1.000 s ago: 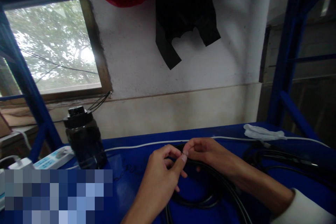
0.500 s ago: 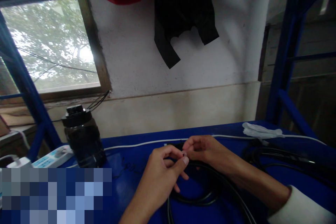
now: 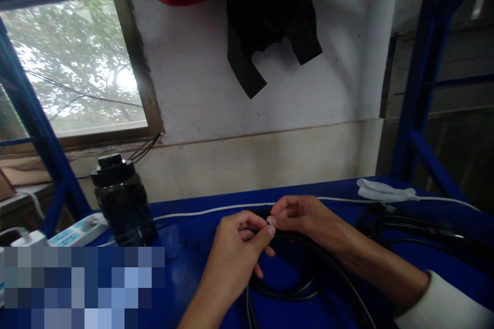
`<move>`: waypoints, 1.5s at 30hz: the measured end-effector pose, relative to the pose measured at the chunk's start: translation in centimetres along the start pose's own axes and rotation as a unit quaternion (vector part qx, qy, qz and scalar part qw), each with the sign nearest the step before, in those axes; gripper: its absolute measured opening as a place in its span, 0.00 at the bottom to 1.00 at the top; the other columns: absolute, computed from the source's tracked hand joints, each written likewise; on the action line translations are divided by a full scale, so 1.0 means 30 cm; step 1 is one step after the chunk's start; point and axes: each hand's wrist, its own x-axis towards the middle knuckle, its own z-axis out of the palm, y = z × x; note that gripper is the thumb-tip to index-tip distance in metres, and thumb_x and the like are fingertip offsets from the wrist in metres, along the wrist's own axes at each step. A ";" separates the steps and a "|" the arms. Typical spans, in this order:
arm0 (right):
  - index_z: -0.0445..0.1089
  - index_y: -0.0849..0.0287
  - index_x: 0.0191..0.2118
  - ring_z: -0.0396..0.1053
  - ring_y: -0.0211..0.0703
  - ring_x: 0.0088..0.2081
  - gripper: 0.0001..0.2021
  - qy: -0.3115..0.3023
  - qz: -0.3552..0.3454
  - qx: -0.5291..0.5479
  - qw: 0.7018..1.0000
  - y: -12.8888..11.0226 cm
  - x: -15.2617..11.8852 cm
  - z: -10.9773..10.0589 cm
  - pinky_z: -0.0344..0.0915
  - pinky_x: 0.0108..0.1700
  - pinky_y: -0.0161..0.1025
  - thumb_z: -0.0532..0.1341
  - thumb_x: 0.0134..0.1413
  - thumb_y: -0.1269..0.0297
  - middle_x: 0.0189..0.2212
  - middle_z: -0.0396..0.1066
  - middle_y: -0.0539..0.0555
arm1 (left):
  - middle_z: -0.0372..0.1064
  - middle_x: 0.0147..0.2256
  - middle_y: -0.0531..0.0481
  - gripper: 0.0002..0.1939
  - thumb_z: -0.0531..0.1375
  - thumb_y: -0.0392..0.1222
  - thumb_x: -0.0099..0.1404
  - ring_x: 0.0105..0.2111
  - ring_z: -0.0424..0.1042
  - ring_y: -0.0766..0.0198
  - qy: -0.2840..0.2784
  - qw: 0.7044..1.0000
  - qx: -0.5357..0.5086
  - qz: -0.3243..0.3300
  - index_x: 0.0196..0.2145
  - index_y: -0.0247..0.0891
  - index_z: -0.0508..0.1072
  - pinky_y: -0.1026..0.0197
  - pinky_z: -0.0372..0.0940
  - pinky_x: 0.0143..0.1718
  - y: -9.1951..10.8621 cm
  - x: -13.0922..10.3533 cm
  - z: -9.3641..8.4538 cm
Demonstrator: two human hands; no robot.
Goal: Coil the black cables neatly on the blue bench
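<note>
Both hands meet fingertip to fingertip over a coil of black cable (image 3: pixel 293 295) on the blue surface. The thumb and index finger of my left hand (image 3: pixel 241 249) are pinched together, its other fingers loosely curled. Against them, my right hand (image 3: pixel 299 215) also pinches, its thumb touching or almost touching the left fingertips. A tiny dark speck shows between the fingertips; what it belongs to is too small to make out. The back of the coil is partly hidden behind the hands and right forearm.
A dark drink bottle (image 3: pixel 125 205) and a white power strip (image 3: pixel 79 231) stand at the left. A white cord (image 3: pixel 216 209) runs along the back, through a whitish plastic wrap (image 3: pixel 386 192). More black cable (image 3: pixel 417 226) lies at right. Blue posts (image 3: pixel 419 97) frame the space.
The fingertips have drawn closer together, leaving less of the small dark thing in sight. My right hand has risen very slightly; the cable coil looks unmoved.
</note>
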 end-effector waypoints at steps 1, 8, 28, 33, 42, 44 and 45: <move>0.76 0.61 0.35 0.71 0.39 0.28 0.21 0.000 -0.002 0.001 1.000 0.000 0.000 0.000 0.62 0.34 0.37 0.80 0.39 0.53 0.27 0.77 0.51 | 0.73 0.29 0.47 0.15 0.68 0.49 0.62 0.27 0.78 0.59 0.000 1.000 -0.006 -0.001 0.35 0.34 0.76 0.69 0.64 0.14 -0.002 0.002 -0.001; 0.76 0.61 0.35 0.72 0.40 0.29 0.21 0.006 -0.010 0.008 1.000 0.025 0.003 0.005 0.62 0.35 0.37 0.80 0.40 0.54 0.28 0.78 0.52 | 0.73 0.30 0.48 0.18 0.73 0.49 0.56 0.25 0.77 0.60 -0.006 0.996 -0.074 -0.049 0.36 0.33 0.76 0.68 0.65 0.13 -0.011 0.007 -0.008; 0.75 0.61 0.39 0.72 0.41 0.37 0.17 -0.061 -0.084 0.009 0.995 -0.019 -0.019 0.035 0.63 0.42 0.37 0.76 0.53 0.55 0.34 0.77 0.52 | 0.72 0.22 0.49 0.16 0.66 0.45 0.63 0.17 0.63 0.71 -0.061 0.993 -0.049 -0.089 0.43 0.30 0.84 0.69 0.59 0.14 0.014 0.001 -0.026; 0.75 0.61 0.38 0.72 0.41 0.38 0.17 -0.062 -0.080 0.011 0.995 -0.032 -0.026 0.039 0.64 0.43 0.37 0.76 0.52 0.55 0.34 0.76 0.51 | 0.73 0.23 0.50 0.16 0.65 0.47 0.65 0.13 0.59 0.74 -0.057 0.994 -0.026 -0.084 0.43 0.32 0.85 0.69 0.56 0.14 0.013 -0.002 -0.028; 0.74 0.60 0.37 0.73 0.41 0.35 0.21 -0.035 -0.062 0.019 0.997 -0.011 -0.011 0.021 0.66 0.42 0.38 0.80 0.43 0.54 0.33 0.77 0.52 | 0.72 0.23 0.49 0.20 0.69 0.54 0.62 0.13 0.59 0.74 -0.055 0.994 -0.037 -0.084 0.39 0.33 0.86 0.68 0.54 0.14 0.010 -0.006 -0.030; 0.74 0.60 0.36 0.72 0.40 0.34 0.22 -0.024 -0.054 0.000 0.998 -0.006 -0.005 0.014 0.66 0.40 0.38 0.80 0.41 0.55 0.32 0.76 0.51 | 0.72 0.22 0.49 0.21 0.69 0.55 0.61 0.13 0.59 0.74 -0.054 0.994 -0.037 -0.085 0.38 0.32 0.86 0.68 0.54 0.14 0.010 -0.006 -0.028; 0.74 0.60 0.36 0.71 0.40 0.33 0.21 -0.020 -0.052 -0.010 0.998 -0.004 -0.003 0.010 0.66 0.40 0.37 0.80 0.41 0.54 0.31 0.76 0.51 | 0.72 0.22 0.49 0.21 0.69 0.55 0.61 0.12 0.59 0.74 -0.053 0.994 -0.038 -0.084 0.39 0.32 0.86 0.68 0.54 0.14 0.010 -0.005 -0.028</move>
